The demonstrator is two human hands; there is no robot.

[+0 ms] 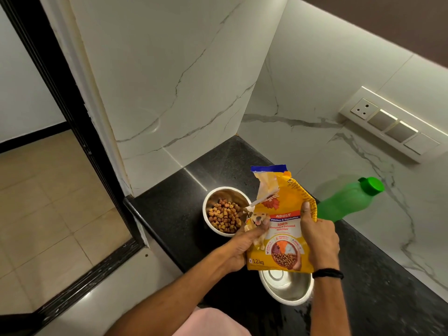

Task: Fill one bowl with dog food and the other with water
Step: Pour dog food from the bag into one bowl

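Note:
A yellow dog food bag [283, 229] with a torn-open top is held upright above the black counter [169, 214]. My left hand [244, 243] grips its left edge and my right hand [320, 238] grips its right edge. Behind the bag to the left stands a steel bowl [213, 226] holding brown kibble [225, 215]. A second steel bowl [286, 287] sits below the bag, nearer to me, with nothing in it; the bag hides its far rim. A green plastic water bottle [349, 200] with a green cap stands to the right of the bag, partly behind it.
White marble walls [303, 105] close the counter's back and left side. A switch panel [388, 124] is mounted on the right wall. The counter's left edge drops to a tiled floor [48, 202] beside a black door frame [60, 93].

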